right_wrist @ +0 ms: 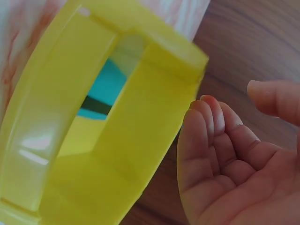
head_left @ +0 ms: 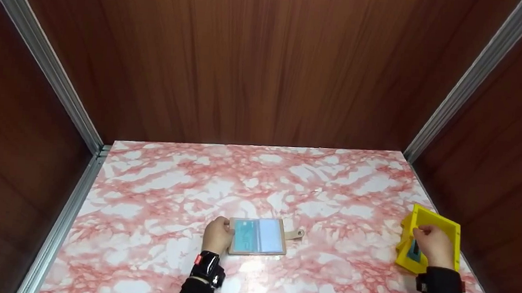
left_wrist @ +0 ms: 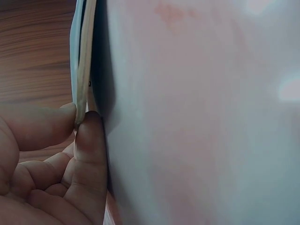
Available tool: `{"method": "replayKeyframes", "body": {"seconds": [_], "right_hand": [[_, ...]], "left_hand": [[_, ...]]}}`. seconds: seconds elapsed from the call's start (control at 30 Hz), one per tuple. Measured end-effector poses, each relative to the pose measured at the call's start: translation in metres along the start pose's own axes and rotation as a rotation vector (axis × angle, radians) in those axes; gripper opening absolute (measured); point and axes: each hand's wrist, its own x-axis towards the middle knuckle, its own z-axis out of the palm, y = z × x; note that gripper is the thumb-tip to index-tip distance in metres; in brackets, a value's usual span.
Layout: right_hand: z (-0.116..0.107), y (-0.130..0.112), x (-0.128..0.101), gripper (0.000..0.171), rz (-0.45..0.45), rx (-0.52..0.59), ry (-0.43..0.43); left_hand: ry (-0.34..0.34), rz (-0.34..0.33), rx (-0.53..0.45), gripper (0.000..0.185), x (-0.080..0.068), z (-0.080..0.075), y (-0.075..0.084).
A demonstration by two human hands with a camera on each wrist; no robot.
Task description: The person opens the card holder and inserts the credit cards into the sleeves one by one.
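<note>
Lower centre of the head view: left hand (head_left: 217,235) pinching the left edge of a tan card holder (head_left: 258,236), lying flat on the pink-and-white marbled table (head_left: 182,177). Inside the card holder, 2 clear pockets side by side, the left one showing a teal card (head_left: 246,234), the right one pale blue. A small tan strap (head_left: 294,235) sticking out from the holder's right edge, flat on the table.

In the left wrist view, thumb (left_wrist: 35,126) and forefinger clamped on the thin tan edge of the card holder (left_wrist: 83,70), other fingers curled beneath, marbled surface filling the right of the frame.

Lower right of the head view: right hand (head_left: 432,246) over a yellow box (head_left: 443,226) open at the top, set near the table's right edge, well apart from the card holder. Something teal and dark visible inside the box, beside the hand.

In the right wrist view, right hand (right_wrist: 234,159) at the lower right with fingers loosely curled and holding nothing, thumb apart at the right edge, fingertips just beside the wall of the yellow box (right_wrist: 136,136). Teal contents (right_wrist: 105,86) seen through the box's opening in the upper left.

Dark sleeves and a black wristband on each arm at the bottom of the head view. Brown wood-grain walls (head_left: 249,60) around the table, with 2 grey metal rails (head_left: 38,51) running up the corners.
</note>
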Motion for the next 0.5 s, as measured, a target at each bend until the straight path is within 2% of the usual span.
{"method": "replayKeyframes", "body": {"seconds": [0.33,0.5], "right_hand": [[-0.006,0.012,0.006,0.062,0.107,0.019,-0.02],[-0.004,0.017,0.009,0.059,0.119,0.011,-0.037]], "left_hand": [[0.012,0.003,0.002,0.027,0.001,0.001,-0.001],[-0.001,-0.005,0.001,0.026,0.001,0.001,-0.001]]}}
